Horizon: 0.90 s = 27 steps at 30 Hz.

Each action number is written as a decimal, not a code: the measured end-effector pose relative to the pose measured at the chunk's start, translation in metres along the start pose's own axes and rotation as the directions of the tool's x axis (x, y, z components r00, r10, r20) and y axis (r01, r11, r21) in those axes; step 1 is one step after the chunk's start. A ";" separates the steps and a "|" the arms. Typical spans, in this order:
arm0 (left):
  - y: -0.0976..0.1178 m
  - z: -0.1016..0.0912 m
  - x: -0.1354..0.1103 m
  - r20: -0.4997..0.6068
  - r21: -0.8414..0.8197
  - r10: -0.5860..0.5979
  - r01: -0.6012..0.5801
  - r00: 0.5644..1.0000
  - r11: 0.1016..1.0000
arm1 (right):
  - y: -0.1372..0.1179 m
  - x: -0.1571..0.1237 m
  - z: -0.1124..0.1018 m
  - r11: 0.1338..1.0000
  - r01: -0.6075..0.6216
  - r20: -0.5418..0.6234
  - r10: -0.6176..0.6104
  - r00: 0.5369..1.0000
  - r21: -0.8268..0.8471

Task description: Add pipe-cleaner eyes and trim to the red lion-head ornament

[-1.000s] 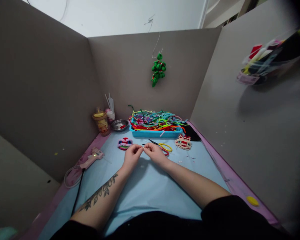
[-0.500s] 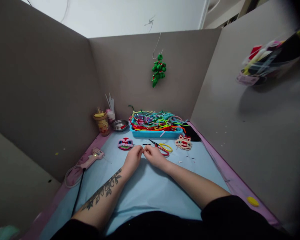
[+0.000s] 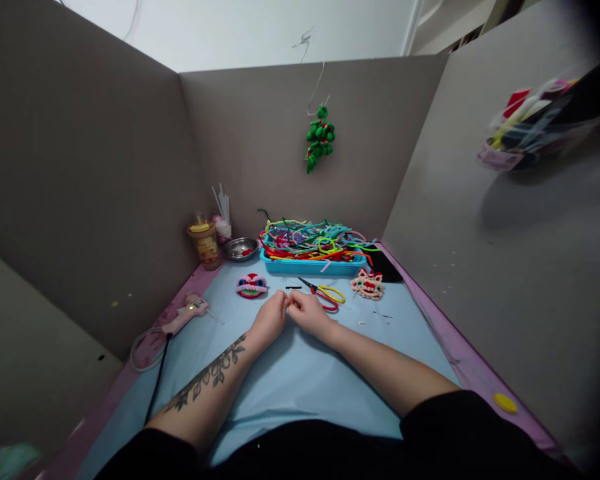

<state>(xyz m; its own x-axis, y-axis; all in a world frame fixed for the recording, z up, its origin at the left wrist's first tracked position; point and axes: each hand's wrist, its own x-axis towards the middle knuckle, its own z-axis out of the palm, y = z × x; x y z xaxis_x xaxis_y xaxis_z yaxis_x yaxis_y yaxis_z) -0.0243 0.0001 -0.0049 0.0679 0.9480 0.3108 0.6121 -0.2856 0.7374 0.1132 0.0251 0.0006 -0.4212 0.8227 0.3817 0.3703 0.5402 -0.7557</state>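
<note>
Both grips pinched closed, left hand [image 3: 269, 319] and right hand [image 3: 309, 313] fingertip to fingertip over tabletop [image 3: 290, 377], pinched item too small to tell, scissors [image 3: 323, 294] just beyond right hand

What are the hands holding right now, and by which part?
Cannot be told: left hand and right hand meet fingertip to fingertip near the scissors; anything pinched there is too small to see.

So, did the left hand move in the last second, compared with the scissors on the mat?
Yes, slightly. The left hand shifted toward the scissors, and its fingers now meet the right hand.
</note>
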 end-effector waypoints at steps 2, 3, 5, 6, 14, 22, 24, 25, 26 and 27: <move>0.001 -0.001 0.003 -0.005 -0.041 0.009 -0.010 1.000 0.999 | -0.001 0.002 -0.001 1.000 -0.014 0.004 0.014 1.000 0.016; 0.001 -0.003 0.004 -0.004 -0.067 0.014 -0.014 1.000 0.998 | -0.001 0.003 -0.002 0.999 -0.035 0.008 0.034 0.999 0.034; 0.003 -0.006 0.006 0.022 -0.133 0.025 -0.022 0.999 0.991 | -0.002 0.006 -0.004 0.993 -0.081 0.030 0.079 0.996 0.087; 0.004 -0.008 0.007 0.042 -0.164 0.029 -0.022 0.999 0.986 | -0.002 0.006 -0.005 0.989 -0.095 0.045 0.090 0.995 0.114; 0.008 -0.009 0.004 0.048 -0.160 0.074 -0.065 0.996 0.985 | -0.001 0.003 -0.004 0.993 -0.065 0.057 0.060 0.997 0.100; 0.003 -0.001 0.001 0.008 -0.097 0.053 -0.052 0.999 0.994 | -0.002 0.001 0.000 0.999 -0.020 -0.002 0.020 1.000 -0.026; 0.000 0.000 0.001 0.001 -0.088 0.052 -0.052 0.999 0.995 | -0.003 0.001 0.000 0.999 -0.002 0.001 0.002 1.000 -0.040; -0.001 0.000 0.001 -0.001 -0.081 0.054 -0.054 0.999 0.995 | -0.003 0.001 0.000 0.999 0.007 0.005 -0.006 1.000 -0.042; -0.002 0.000 0.001 -0.005 -0.077 0.055 -0.055 0.998 0.996 | -0.003 0.001 -0.001 0.999 0.015 0.012 -0.015 1.000 -0.042; -0.002 0.000 0.002 -0.008 -0.078 0.057 -0.058 0.998 0.995 | -0.003 0.002 -0.003 0.999 0.022 0.022 -0.021 1.000 -0.039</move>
<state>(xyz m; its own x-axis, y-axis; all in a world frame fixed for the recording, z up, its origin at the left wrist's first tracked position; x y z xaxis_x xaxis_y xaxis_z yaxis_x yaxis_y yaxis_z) -0.0252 0.0021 -0.0056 0.0964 0.9290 0.3574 0.5438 -0.3499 0.7628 0.1133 0.0257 0.0053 -0.4467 0.8071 0.3861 0.3926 0.5646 -0.7260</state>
